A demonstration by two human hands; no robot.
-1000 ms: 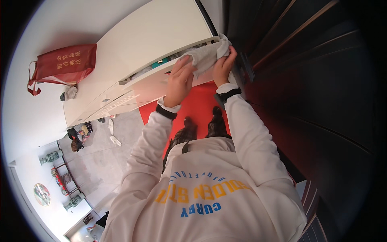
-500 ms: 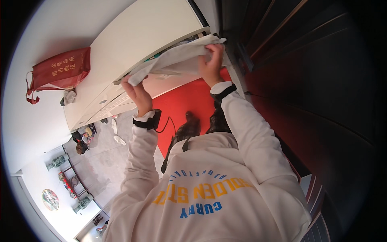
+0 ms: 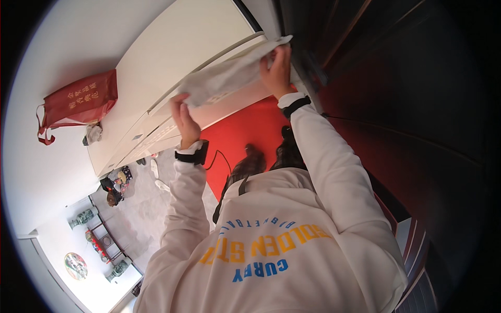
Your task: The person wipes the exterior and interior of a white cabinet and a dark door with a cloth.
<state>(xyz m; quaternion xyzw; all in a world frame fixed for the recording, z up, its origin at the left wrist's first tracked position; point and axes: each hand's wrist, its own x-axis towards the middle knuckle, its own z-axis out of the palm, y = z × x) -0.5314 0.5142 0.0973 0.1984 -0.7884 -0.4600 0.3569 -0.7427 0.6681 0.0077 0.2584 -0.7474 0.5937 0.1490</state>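
Observation:
A greyish-white cloth (image 3: 222, 79) is stretched between my two hands in front of a white cabinet (image 3: 177, 44). My left hand (image 3: 187, 124) has its fingers at the cloth's near left end, thumb and forefinger closing on it. At the far right end, my right hand (image 3: 277, 73) grips the cloth between thumb and fingers, close to the cabinet's right corner. The cloth hangs along the cabinet's upper front edge and covers part of the front. It is slightly blurred. Black bands circle both my wrists.
A red bag (image 3: 81, 99) stands on the cabinet top at left, beside a crumpled grey-white bundle (image 3: 94, 134). A red mat (image 3: 235, 130) lies under my feet. Light shoes (image 3: 155, 168) and a dark pile of things (image 3: 116, 185) are on the grey floor. A dark door (image 3: 396, 99) rises at right.
The cloth has moved up and been spread flatter over the cabinet front, and the gap with dark and green things behind it no longer shows. My right hand has gone slightly farther up.

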